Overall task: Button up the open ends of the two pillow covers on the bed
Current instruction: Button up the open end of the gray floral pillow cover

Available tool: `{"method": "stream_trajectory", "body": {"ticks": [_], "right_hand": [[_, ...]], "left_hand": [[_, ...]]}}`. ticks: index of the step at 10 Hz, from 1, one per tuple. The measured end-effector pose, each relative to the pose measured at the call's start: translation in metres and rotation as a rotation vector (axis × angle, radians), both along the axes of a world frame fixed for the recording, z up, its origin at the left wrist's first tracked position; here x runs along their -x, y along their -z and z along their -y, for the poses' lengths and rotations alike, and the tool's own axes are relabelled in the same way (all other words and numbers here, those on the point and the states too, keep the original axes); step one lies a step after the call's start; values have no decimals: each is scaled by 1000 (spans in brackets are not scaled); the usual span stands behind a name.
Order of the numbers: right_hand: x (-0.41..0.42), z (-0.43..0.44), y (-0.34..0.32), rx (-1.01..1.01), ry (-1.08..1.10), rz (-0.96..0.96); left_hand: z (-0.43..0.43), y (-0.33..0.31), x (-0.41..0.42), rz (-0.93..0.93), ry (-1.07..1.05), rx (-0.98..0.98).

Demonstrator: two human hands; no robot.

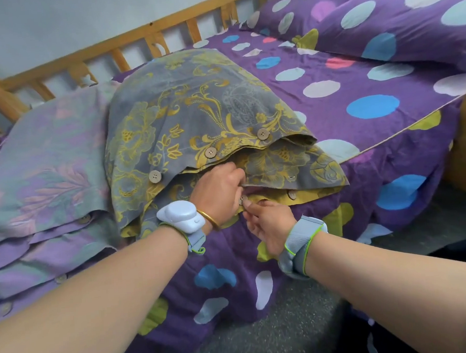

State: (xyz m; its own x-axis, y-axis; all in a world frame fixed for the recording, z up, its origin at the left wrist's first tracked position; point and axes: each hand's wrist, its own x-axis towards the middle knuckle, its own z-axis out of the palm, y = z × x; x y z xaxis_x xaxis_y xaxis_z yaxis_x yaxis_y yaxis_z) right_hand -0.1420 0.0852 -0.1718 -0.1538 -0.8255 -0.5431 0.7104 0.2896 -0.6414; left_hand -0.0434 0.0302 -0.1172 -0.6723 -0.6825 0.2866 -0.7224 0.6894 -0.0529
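Observation:
Two grey pillow covers with a yellow floral print lie stacked at the bed's near edge. The upper cover shows three wooden buttons along its hem, one of them near its middle. The lower cover has its open end facing me. My left hand grips the lower cover's top flap. My right hand pinches a wooden button on the under flap, just below the left fingers. Another button and an empty buttonhole sit to the right.
A purple sheet with coloured dots covers the bed. Folded lilac floral bedding lies at the left. Two matching purple pillows rest at the back right. A wooden rail runs behind. Grey carpet is below.

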Motion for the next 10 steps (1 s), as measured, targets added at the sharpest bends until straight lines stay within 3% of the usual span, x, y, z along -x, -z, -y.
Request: {"method": "stream_trajectory", "body": {"ticks": [2,6,8,10], "right_hand": [[-1,5,-6,50,32,-7],[5,2,-24,75,80,27],[7,4,-17,39,7,30],[-7,7,-12,47,87,5]], "left_hand": [[2,-14,-2,-197,-154,-232],[7,-19,2,-318,-256,-446],[7,-17,7,-98,-276,-356],[-4,-9,5,3,-194,-164]]}}
